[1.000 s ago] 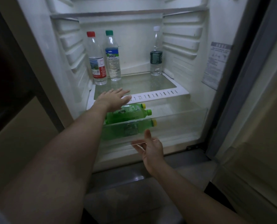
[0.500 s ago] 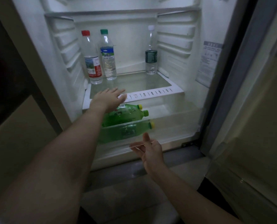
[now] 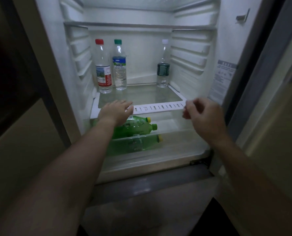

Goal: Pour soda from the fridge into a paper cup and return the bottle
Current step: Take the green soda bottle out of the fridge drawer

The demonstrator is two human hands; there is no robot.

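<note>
1. Soda bottles (image 3: 135, 129) lie sideways just under the shelf (image 3: 158, 107).
2. Our left hand (image 3: 115, 111) is flat, fingers straight, at the shelf's front edge.
3. Our right hand (image 3: 203, 114) curls by the shelf's right end. Pinching it? We can't tell.

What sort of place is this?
Likely a home kitchen, in front of an open fridge: a glass shelf holds three upright water bottles, and green soda bottles lie in the clear drawer below.
</note>
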